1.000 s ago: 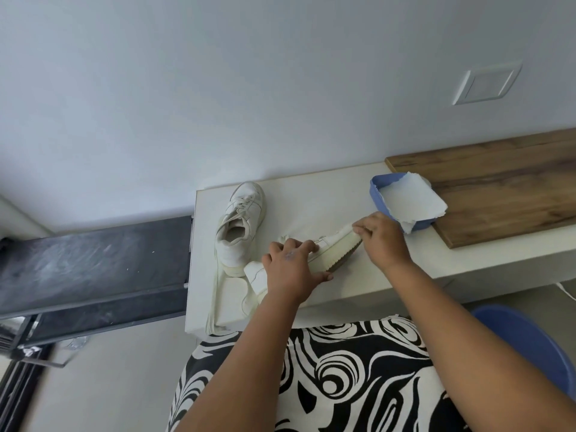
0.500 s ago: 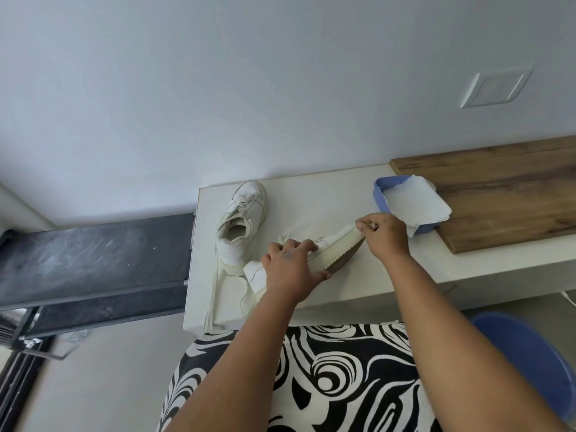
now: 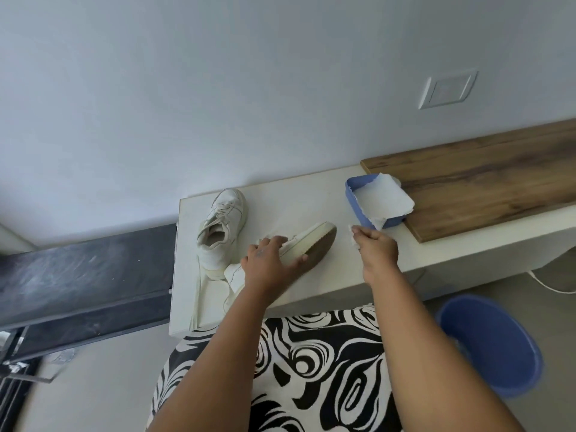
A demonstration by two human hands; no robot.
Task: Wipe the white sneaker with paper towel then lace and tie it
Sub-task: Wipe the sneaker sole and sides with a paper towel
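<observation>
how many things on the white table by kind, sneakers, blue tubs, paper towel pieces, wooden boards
sneakers: 2, one upright, one on its side under the left hand
blue tubs: 1
paper towel pieces: 2, one in the tub, one pinched in the right hand
wooden boards: 1
total: 6

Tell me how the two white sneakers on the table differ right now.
The sneaker under the left hand lies tipped on its side, brown sole facing out; the other sneaker stands upright on its sole with its opening facing up. The tipped sneaker is gripped by the left hand; the upright one is untouched. The upright sneaker is laced; the tipped one's lacing is hidden. Both are white and rest on the white table.
</observation>
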